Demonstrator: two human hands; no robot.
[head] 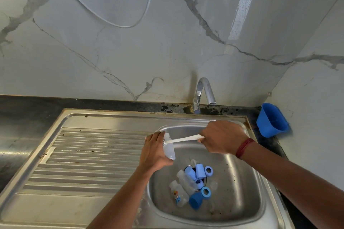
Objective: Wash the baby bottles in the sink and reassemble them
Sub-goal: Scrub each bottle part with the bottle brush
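Over the left rim of the steel sink [247, 182], my left hand [155, 151] grips a clear baby bottle [169, 149]. My right hand [222, 137] holds the handle of a white bottle brush [183, 139] whose bristle end is at the bottle's mouth. On the sink floor near the drain lie two more clear bottles [183, 186], several blue caps [195, 200] and blue screw rings [208, 170], plus clear teats.
A chrome tap [202, 94] stands behind the basin, with no water running. The ribbed steel drainboard [87, 161] stretches to the left. A blue plastic tub [271, 120] sits on the dark counter at the right, against the marble wall.
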